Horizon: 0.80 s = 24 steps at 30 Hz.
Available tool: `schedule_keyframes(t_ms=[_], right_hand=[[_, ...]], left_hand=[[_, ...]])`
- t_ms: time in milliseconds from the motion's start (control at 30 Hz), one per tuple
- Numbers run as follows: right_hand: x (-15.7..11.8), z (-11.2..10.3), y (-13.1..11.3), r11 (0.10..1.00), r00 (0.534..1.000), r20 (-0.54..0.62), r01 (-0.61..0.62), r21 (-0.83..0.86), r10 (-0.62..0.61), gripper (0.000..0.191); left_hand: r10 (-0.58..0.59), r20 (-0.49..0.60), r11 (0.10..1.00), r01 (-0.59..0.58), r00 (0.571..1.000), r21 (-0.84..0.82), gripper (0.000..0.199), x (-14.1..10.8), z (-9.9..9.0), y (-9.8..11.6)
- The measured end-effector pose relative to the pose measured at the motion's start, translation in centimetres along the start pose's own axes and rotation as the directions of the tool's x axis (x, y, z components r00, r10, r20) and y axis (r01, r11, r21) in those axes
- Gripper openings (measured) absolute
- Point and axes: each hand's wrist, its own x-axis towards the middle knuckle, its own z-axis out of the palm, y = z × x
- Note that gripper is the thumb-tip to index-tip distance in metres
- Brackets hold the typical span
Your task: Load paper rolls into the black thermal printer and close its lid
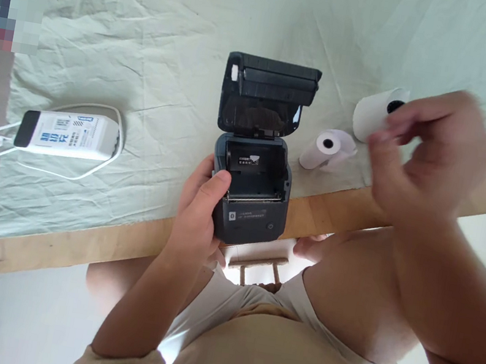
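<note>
In my left hand [201, 206] I hold a dark portable label printer [251, 221] at the table's front edge, thumb over its left side. The printer's lid [264, 95] is swung up, and its paper bay shows no roll inside. My right hand [434, 152] is smeared by motion, its thumb and forefinger brought together in a pinch. Anything between those fingertips is too blurred to make out. Just behind them lies a larger white paper roll [370, 113], partly covered by the fingers. Between it and the printer is a smaller paper roll [316, 151] with a loose end.
A white box-shaped device [71, 134] with a black end lies on the left, a white cable [117, 114] looped around it. Pale green cloth [172, 21] covers the table, leaving a wooden edge [121, 242] bare. A blurred-out patch fills the top left corner.
</note>
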Motion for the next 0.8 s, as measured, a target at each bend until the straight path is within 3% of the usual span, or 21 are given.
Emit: schedule_keyframes(t_ms=[67,167,233,433,533,600,733,800], right_hand=[[0.4,-0.4,1.3,0.993,0.992,-0.093,-0.094,-0.073,0.087,0.02],[1.0,-0.4,3.3,0.951,0.966,0.011,-0.254,-0.176,0.26,0.044],[1.2,-0.2,4.0,0.928,0.94,0.079,-0.312,-0.202,0.333,0.045],[1.1,0.0,3.9,0.954,0.932,0.21,-0.273,-0.123,0.294,0.039],[1.0,0.1,4.0,0.957,0.939,0.204,-0.252,-0.142,0.277,0.032],[1.1,0.1,4.1,0.955,0.94,0.185,-0.266,-0.133,0.288,0.038],[1.2,0.1,4.0,0.914,0.89,0.208,-0.393,-0.103,0.406,0.068],[1.2,0.2,3.8,0.908,0.882,0.22,-0.394,-0.139,0.417,0.065]], left_hand=[[-0.015,0.009,1.0,0.015,1.0,0.003,0.043,0.0,-0.1,0.1],[-0.028,0.013,1.0,0.028,1.0,0.005,0.044,0.1,0.0,0.1],[-0.019,0.01,1.0,0.019,1.0,0.007,0.041,0.1,0.0,0.1],[-0.021,0.004,1.0,0.021,1.0,-0.017,0.037,0.1,0.2,0.0],[-0.02,0.004,1.0,0.02,1.0,-0.011,0.038,0.1,0.1,0.0],[-0.019,0.0,1.0,0.019,1.0,0.005,0.038,0.1,0.0,-0.1],[0.013,-0.016,1.0,-0.013,1.0,0.02,0.039,0.1,-0.2,-0.2],[-0.003,0.006,1.0,0.003,1.0,0.009,0.04,0.1,-0.2,-0.1]])
